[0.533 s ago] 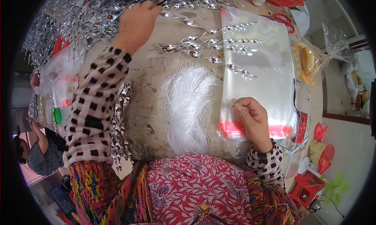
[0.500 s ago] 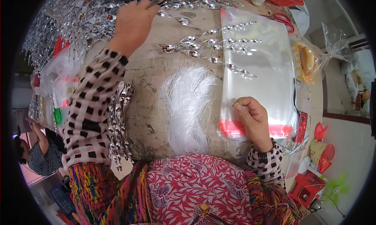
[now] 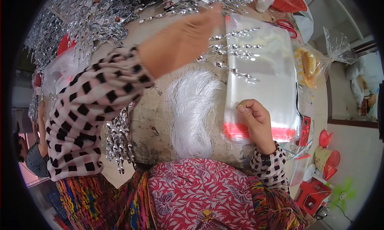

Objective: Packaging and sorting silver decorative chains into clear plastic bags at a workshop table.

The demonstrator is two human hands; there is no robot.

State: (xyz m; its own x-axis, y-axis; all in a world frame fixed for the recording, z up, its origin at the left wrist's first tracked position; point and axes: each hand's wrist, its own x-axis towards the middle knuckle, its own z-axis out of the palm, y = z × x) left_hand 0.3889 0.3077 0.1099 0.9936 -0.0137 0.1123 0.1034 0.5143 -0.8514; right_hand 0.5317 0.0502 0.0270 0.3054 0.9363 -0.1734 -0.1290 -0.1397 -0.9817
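Observation:
My left hand [image 3: 182, 42] reaches across the far middle of the table, smeared by motion. Its fingers point toward the pile of silver spiral strips [image 3: 188, 2], and whether they hold anything is hidden. Under and beyond that hand, several twisted silver strips [image 3: 244, 53] lie with their tips across a stack of clear plastic bags [image 3: 264, 82]. My right hand [image 3: 257, 120] is closed in a pinch over the bags' near end, by their red band [image 3: 276, 134]. What it pinches is too small to make out. Between my hands lies a hank of white thread [image 3: 192, 114].
More silver spirals [image 3: 120, 138] hang at the table's near left edge. Red scissors [image 3: 287, 27] and a red basket [image 3: 286, 0] are at the far right. Bagged bread [image 3: 310, 66] and a red box-shaped thing [image 3: 305, 131] sit right of the bags. Another person [image 3: 37, 156] is at the left.
My left hand has swung right, from the pile at the far left to above the loose strips near the bags. My right hand has stayed pinched in nearly the same place.

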